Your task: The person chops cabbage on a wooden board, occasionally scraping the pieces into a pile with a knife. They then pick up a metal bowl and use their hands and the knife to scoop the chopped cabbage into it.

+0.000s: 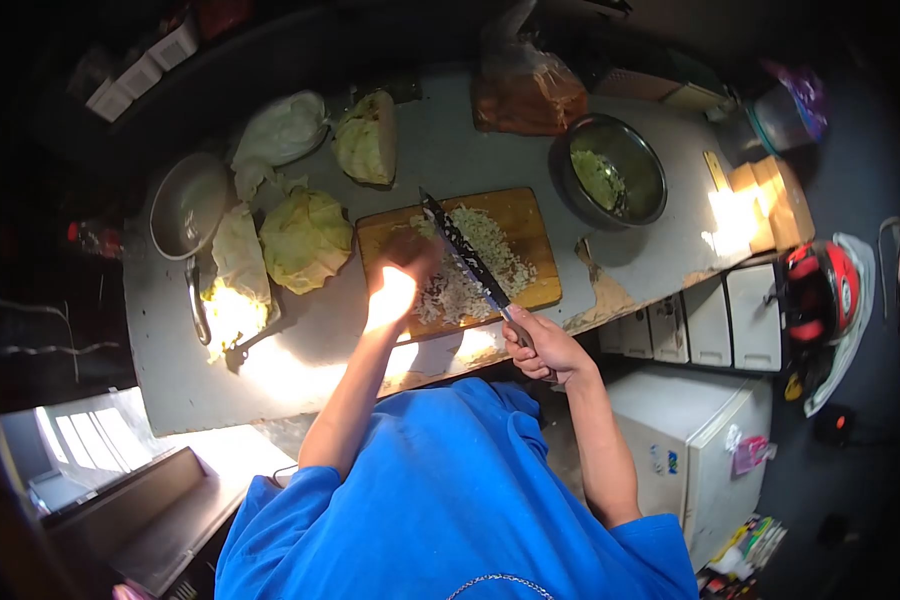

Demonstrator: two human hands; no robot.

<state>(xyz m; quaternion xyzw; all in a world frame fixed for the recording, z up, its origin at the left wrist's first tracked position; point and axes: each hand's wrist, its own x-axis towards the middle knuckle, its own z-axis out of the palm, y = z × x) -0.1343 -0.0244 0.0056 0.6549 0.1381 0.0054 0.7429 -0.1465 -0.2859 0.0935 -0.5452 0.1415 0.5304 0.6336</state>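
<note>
My right hand (542, 345) is wrapped round the handle of a large dark knife (460, 245), whose blade slants up and left across a wooden cutting board (382, 232). Finely chopped cabbage (495, 235) lies on both sides of the blade, with bits stuck to the metal. Over the left part of the board, beside the blade, my left hand (406, 262) is smeared by motion, and its fingers cannot be made out. Left of the board sits a leafy piece of cabbage (306, 240); a cut cabbage piece (366, 140) rests behind the board.
A metal bowl (645, 165) with chopped greens stands right of the board, an empty bowl (190, 205) far left. Behind are a plastic bag (530, 95) and a white bag (285, 130). A second knife (199, 300) lies left; a knife block (782, 205) stands right.
</note>
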